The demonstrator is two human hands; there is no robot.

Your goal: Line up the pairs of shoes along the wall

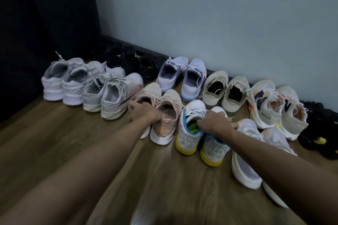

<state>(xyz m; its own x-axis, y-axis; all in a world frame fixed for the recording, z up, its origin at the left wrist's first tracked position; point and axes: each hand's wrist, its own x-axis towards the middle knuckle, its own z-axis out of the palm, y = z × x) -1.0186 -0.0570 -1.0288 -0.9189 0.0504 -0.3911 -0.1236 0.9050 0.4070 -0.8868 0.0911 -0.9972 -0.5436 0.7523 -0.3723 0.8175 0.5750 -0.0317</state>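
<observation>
Nearest the camera, both bare forearms stretch out over the brown wood-plank floor (54, 133), and each one ends in a shoe. The right hand (215, 121) has its fingers curled down into the collars of the white pair of sneakers with yellow soles and blue lining (190, 133), gripping both shoes where they meet. Just right of it, the pale lilac-white pair of runners (245, 160) lies nearest of all, half hidden under the right arm. The left hand (141, 110) is hooked into the opening of the cream-and-peach knit pair of trainers (164, 115), fingers curled over the collar of the left shoe.

So the step in hand looks like dragging these front-row pairs into place. Farther back, the lavender pair of sneakers (181, 76) and the beige mesh pair of sneakers (225, 91) already sit toes-in against the grey-blue wall (219, 14); the white-grey lace-up pairs (82, 82) at far left stand short of it.

Next, I'd judge, both held pairs need a free stretch of skirting — and there's little showing — then a push forward, heels level, toes to the wall.
</observation>
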